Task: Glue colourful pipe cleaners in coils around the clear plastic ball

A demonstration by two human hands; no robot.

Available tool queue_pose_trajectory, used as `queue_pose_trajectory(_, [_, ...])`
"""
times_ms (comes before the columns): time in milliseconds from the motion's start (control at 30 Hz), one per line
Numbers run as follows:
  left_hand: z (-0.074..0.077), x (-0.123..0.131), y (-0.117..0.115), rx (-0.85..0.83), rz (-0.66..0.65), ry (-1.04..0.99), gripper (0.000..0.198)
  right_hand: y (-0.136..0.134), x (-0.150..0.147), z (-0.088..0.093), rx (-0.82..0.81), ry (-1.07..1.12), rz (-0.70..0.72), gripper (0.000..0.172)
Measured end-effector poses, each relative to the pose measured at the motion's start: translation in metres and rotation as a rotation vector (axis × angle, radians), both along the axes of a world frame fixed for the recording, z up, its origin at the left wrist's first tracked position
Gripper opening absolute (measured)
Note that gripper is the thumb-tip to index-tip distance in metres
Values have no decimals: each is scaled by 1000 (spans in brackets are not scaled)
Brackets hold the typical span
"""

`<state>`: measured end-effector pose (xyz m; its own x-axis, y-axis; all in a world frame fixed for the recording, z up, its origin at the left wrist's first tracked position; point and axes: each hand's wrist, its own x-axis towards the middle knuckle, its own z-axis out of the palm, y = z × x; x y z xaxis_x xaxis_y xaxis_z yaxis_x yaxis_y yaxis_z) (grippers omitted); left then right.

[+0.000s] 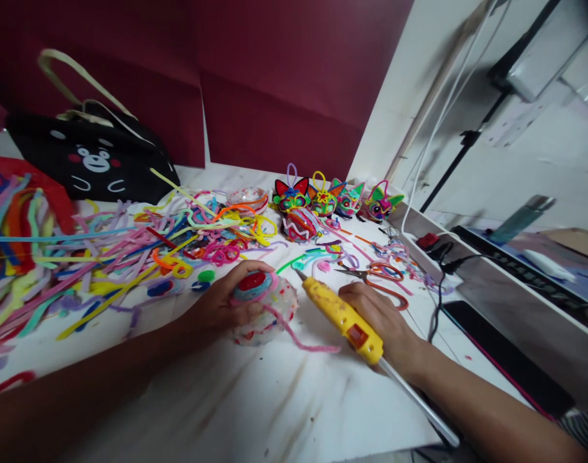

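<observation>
In my left hand is a clear ball with coloured specks, its fingers closed round the left side. Red, blue and pink fuzzy stems are coiled on top of the ball, and a loose pink pipe cleaner trails from it to the right. My right hand grips a yellow hot glue gun, with a white glue stick sticking out of its back end. The gun's nozzle points up and left, close beside the ball but apart from it.
Loose pipe cleaners cover the left side. Behind my hands lie orange-handled scissors and a row of decorated animal-head ornaments. A black bag stands back left. A power strip with cables and a black phone-like slab are at right.
</observation>
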<state>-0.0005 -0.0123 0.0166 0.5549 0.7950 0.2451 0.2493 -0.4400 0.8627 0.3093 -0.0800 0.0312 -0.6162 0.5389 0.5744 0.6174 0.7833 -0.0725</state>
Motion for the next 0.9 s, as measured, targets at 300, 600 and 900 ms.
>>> queue_pose_trajectory(300, [2, -1, -4, 145, -17, -36, 51, 11, 13, 8, -428, -263, -151, 21])
queue_pose_trajectory(600, [1, 4, -8, 307, 40, -26, 50, -14, -13, 41, -487, -13, -112, 29])
queue_pose_trajectory(900, [-2, 5, -5, 420, 48, -33, 44, -18, -71, 39, -603, 265, -52, 8])
